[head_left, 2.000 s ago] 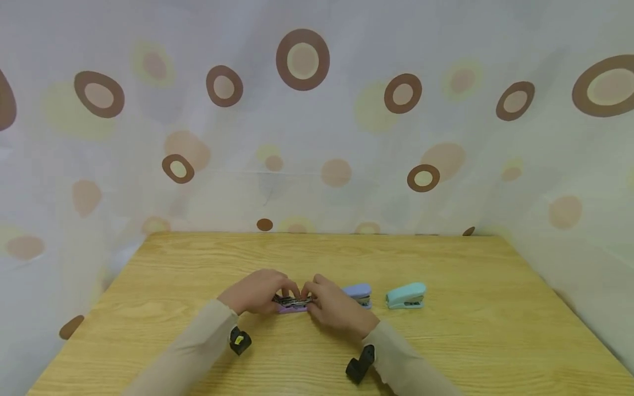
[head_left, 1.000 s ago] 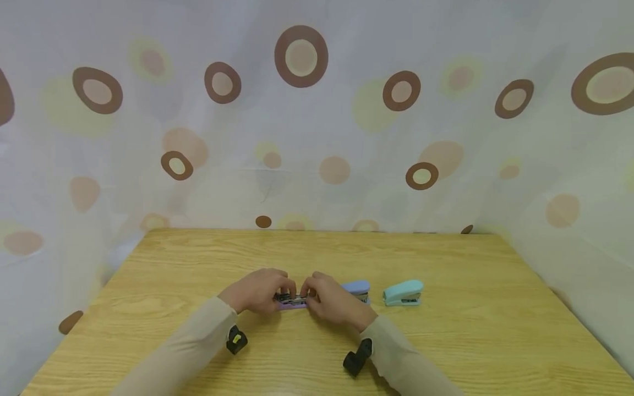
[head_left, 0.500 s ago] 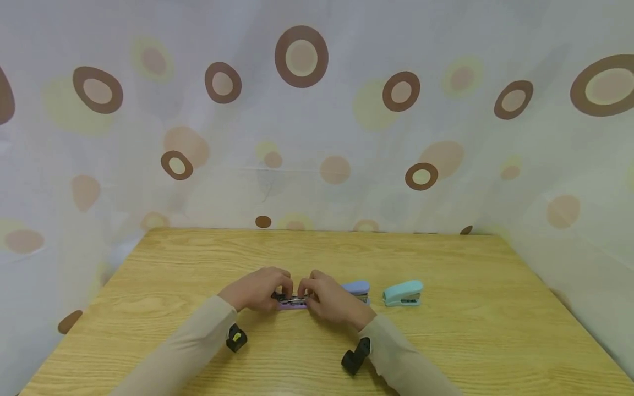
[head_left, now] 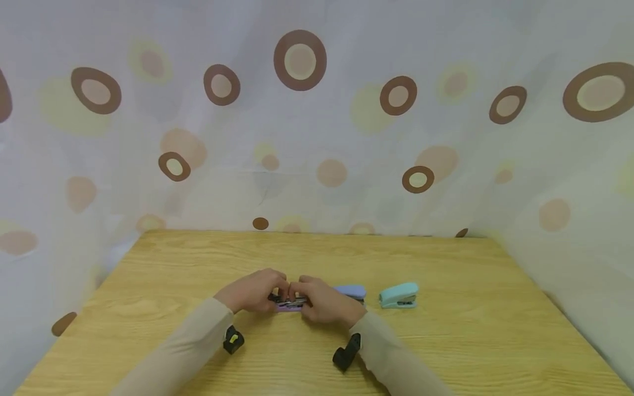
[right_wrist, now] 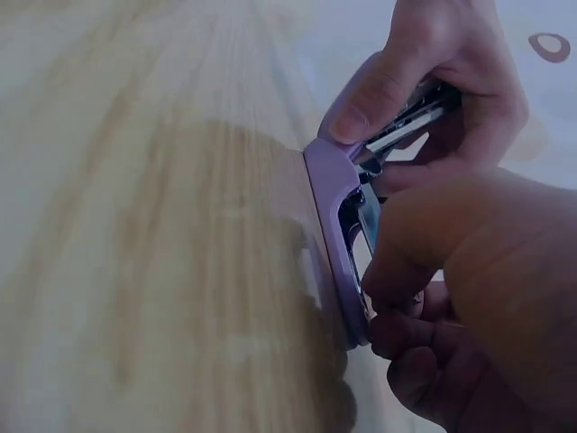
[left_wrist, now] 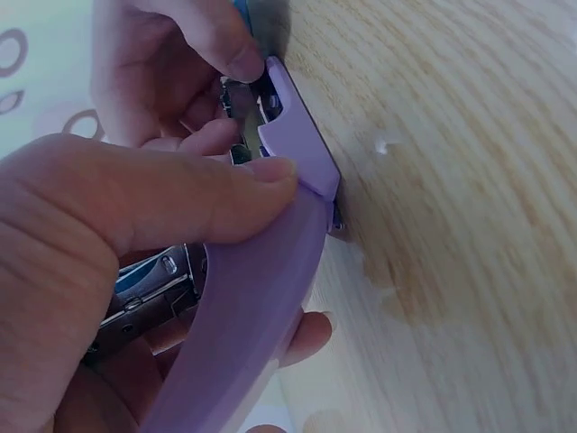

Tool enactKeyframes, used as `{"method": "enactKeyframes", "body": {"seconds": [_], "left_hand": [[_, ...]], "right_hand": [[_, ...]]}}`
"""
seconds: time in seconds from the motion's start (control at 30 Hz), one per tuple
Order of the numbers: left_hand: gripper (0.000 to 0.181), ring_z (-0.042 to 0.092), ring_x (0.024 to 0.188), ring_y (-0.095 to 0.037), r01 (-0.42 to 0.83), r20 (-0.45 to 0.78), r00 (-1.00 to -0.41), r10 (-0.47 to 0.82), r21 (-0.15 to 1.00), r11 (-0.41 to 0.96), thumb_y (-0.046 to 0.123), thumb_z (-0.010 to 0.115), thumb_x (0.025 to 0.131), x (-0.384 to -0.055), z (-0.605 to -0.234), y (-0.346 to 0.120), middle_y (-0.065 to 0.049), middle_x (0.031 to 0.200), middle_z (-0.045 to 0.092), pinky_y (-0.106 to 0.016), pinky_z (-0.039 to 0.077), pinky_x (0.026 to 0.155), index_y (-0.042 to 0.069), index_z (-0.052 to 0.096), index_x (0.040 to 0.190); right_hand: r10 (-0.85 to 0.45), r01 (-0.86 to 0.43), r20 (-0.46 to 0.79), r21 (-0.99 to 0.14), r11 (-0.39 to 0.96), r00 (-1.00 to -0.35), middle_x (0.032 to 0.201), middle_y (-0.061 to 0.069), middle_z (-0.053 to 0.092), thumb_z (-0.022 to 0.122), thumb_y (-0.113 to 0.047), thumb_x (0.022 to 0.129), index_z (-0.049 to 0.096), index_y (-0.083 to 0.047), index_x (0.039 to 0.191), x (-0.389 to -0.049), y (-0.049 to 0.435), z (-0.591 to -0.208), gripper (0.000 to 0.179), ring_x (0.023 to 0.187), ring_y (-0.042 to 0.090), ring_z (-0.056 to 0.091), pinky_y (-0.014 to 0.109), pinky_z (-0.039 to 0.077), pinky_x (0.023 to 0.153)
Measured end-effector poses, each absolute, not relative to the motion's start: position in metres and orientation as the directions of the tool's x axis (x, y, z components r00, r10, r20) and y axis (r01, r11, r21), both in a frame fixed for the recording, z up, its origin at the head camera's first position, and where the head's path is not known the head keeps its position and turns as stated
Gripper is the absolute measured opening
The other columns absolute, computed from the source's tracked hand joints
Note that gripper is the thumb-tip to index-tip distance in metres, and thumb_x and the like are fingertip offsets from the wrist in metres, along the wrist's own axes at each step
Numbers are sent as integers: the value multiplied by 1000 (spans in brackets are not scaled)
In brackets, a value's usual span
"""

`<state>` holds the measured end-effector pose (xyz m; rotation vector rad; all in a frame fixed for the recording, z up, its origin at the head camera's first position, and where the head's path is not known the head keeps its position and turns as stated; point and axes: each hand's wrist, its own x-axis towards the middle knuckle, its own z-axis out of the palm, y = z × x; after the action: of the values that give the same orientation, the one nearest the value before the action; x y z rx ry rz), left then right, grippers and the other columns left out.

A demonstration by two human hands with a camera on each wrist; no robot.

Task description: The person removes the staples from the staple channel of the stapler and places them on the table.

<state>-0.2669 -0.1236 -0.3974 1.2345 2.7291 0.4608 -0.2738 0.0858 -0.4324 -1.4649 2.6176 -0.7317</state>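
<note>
A purple stapler (head_left: 289, 308) lies spread open on the wooden table, between both hands in the head view. My left hand (head_left: 255, 290) grips its raised top cover (left_wrist: 257, 289), the thumb lying across the hinge end in the left wrist view. Metal inner rails (left_wrist: 149, 307) show beside that cover. At the other end, my right hand (right_wrist: 487, 280) pinches the stapler by its base (right_wrist: 332, 207), fingertips close to the metal part; the fingers partly hide this end. In the head view the two hands' index fingers nearly meet above the stapler.
Just behind my right hand stands a blue-violet stapler (head_left: 350, 290), partly covered by that hand. Farther right is a mint-green stapler (head_left: 398, 295). A patterned sheet (head_left: 332, 121) rises along the back edge of the table (head_left: 446, 341) and both its sides.
My right hand's fingers have shifted left along the purple stapler, closing the gap to the left hand's fingers. The left hand stays about where it was, and the other two staplers stay put.
</note>
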Motion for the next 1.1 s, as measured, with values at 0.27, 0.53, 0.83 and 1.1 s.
{"method": "enactKeyframes", "body": {"seconds": [0.27,0.53,0.83,1.1], "left_hand": [[17,52,72,-7,726,45,-657,752,307,616,0,76,70,-268,-398,-127,5,80,60,-21,45,67,13,71,81],[17,55,78,-7,715,44,-659,751,347,607,1,78,73,-266,-396,-126,6,83,62,-23,48,72,13,71,81],[18,58,80,-10,704,35,-669,742,349,619,-1,78,72,-265,-396,-126,6,83,62,-26,49,73,13,71,80],[17,55,76,-9,715,47,-661,749,343,609,-1,77,71,-266,-396,-123,5,82,62,-24,47,70,12,71,79]], "right_hand": [[-832,-798,171,-435,417,-528,83,5,48,54,3,79,58,-15,100,-281,85,-436,27,67,8,34,18,30,61],[-829,-788,133,-422,449,-543,84,0,45,52,4,77,55,-17,98,-280,83,-438,30,68,8,35,18,29,61],[-830,-799,167,-423,428,-533,84,2,43,53,2,76,54,-16,96,-279,82,-444,27,67,8,32,18,27,60],[-813,-798,228,-452,399,-536,82,1,42,53,0,73,51,-13,89,-278,85,-443,21,68,7,32,18,28,62]]}}
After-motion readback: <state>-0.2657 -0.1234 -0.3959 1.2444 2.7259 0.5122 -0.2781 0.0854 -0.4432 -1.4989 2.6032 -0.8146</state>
